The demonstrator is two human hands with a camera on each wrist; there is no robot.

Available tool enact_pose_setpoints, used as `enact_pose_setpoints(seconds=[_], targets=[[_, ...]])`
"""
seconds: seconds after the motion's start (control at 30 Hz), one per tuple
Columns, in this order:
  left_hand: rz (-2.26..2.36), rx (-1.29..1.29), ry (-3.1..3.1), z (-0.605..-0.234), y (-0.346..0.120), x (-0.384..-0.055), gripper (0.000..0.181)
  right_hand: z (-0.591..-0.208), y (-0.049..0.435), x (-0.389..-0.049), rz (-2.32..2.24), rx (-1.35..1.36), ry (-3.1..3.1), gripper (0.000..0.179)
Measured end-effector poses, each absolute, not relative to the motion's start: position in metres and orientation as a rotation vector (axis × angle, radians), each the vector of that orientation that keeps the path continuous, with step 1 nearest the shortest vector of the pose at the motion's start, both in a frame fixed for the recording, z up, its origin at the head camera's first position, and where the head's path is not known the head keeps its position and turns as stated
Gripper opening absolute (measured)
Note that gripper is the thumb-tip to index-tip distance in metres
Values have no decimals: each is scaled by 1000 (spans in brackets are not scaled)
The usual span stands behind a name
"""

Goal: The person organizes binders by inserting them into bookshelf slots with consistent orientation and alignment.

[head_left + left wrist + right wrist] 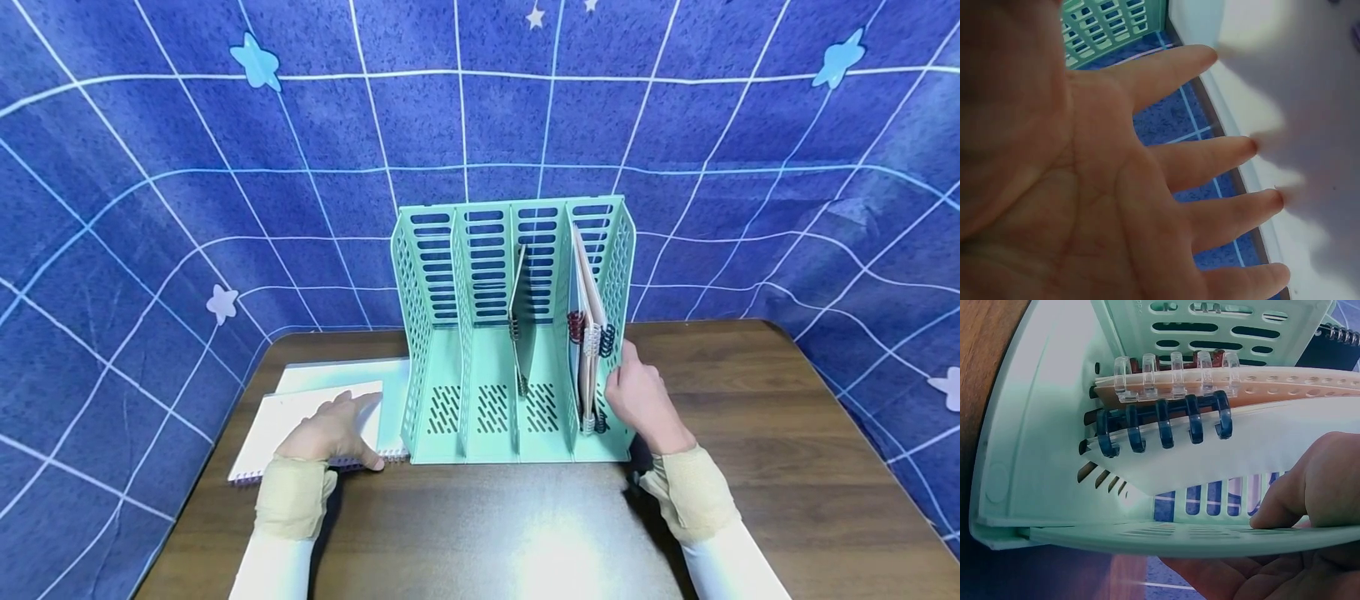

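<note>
the left hand (330, 427) touched the notebook (276, 423), fingers (1235, 215) spread, empty; the right hand (647, 400) pinched the organizer (487, 455), and strong pulling could tip it.

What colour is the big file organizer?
The file organizer is mint green; it shows best in the head view.

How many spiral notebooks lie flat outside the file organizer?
2: a white spiral notebook under the left hand, and a light-blue spiral notebook partly beneath the white one, beside the file organizer. More could be hidden underneath.
</note>
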State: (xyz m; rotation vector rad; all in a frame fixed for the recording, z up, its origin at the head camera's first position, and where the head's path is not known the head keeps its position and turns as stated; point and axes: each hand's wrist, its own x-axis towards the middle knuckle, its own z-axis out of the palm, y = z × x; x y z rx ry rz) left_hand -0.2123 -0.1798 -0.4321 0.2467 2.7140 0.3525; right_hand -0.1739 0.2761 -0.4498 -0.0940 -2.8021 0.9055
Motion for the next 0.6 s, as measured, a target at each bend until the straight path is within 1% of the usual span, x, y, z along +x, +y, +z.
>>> enact_pose_setpoints(seconds=[0.2,0.43,0.6], targets=[[359,239,2702,-437,-176,-211,123,-450,276,-174,911,-94,-2804,54],[304,228,2706,-439,-162,-209,118,-450,276,-174,915,-98,-2804,54],[309,178,2695,-441,-156,-207,120,-451,277,-174,914,-101,-2800,54]])
